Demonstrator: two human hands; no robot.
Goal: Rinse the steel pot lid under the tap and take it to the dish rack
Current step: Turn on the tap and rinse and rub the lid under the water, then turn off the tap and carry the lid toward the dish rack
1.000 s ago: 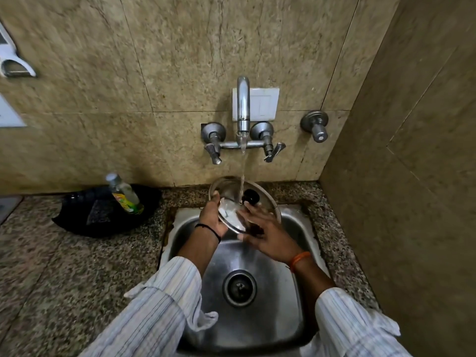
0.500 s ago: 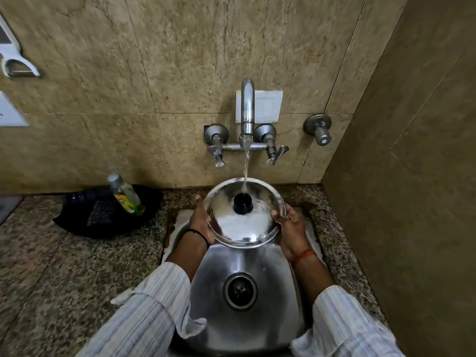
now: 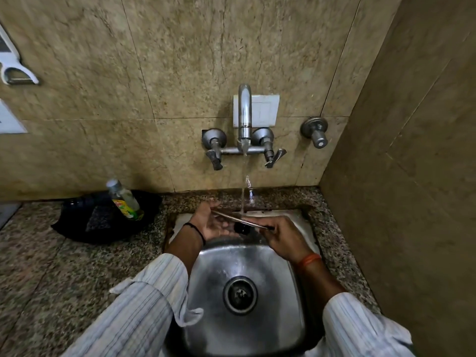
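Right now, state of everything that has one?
tap: running, stream hits the lid
steel pot lid: seen edge-on, knob down, over the sink
left hand: holds the lid's left rim
right hand: grips the lid's right rim
soap bottle: capped, leaning

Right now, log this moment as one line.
phase: rinsing | steel pot lid: edge-on under tap stream, knob down | both hands hold rim | over sink
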